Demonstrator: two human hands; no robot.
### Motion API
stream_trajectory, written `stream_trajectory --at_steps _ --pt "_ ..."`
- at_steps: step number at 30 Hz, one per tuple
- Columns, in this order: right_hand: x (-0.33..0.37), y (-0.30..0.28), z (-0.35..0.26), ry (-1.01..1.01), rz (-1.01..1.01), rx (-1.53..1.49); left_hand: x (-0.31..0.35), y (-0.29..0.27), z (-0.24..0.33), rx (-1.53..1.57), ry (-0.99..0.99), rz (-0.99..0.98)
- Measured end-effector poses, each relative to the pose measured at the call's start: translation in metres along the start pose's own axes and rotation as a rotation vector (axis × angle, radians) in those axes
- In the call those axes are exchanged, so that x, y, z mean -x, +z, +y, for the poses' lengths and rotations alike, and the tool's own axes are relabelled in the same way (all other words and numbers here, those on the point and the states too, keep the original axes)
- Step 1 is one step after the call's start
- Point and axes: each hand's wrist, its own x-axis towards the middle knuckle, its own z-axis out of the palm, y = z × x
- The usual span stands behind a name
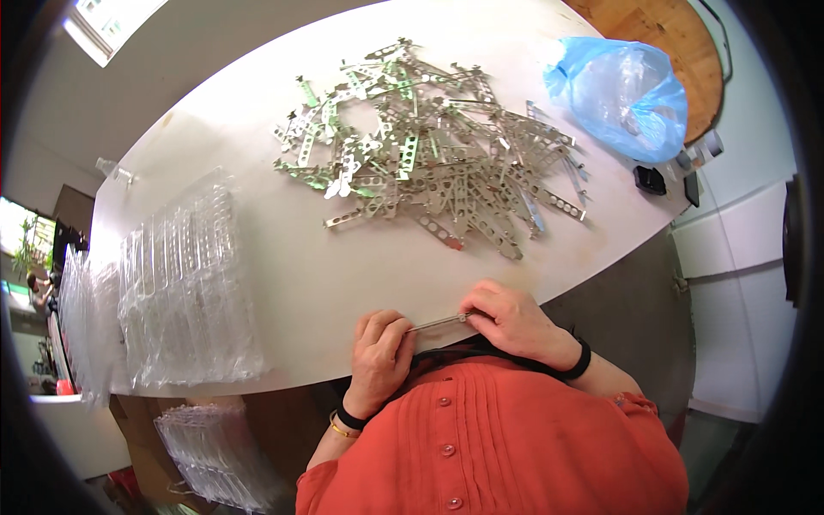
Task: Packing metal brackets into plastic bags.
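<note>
Between my two hands, close to the table's near edge, is a thin metal strip (436, 324), seen nearly edge-on. My left hand (380, 356) has its fingers closed round the strip's left end. At the other end my right hand (511, 321) pinches it between thumb and fingers; that tip is partly hidden. Beyond my hands lies a large loose heap of perforated metal strips (459, 184), with rows of round holes and bent or hooked ends. Several lie across one another, and some stick out toward me.
Clear plastic blister trays (184, 292) lie at the left of the white table (300, 283); more trays (219, 455) sit below its edge. A blue plastic bag (622, 94) stands at the far right, near a small black object (650, 179). A round wooden surface (669, 43) lies beyond.
</note>
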Motion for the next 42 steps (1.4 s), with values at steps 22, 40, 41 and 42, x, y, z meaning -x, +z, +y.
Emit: stream_trajectory --at_steps 22,40,41,42 --pt "-0.01 -0.002 -0.014 0.016 -0.006 0.043 -0.001 -0.006 -0.004 0.04 0.03 0.026" --pt "-0.013 0.0 -0.016 0.075 -0.038 0.03 0.002 -0.009 -0.005 0.079 0.023 0.038" --pt "-0.013 0.001 -0.019 0.099 -0.036 0.013 0.002 -0.01 -0.006 0.087 0.024 0.039" --pt "-0.012 0.001 -0.021 0.127 -0.038 -0.001 0.002 -0.01 -0.005 0.1 0.022 0.039"
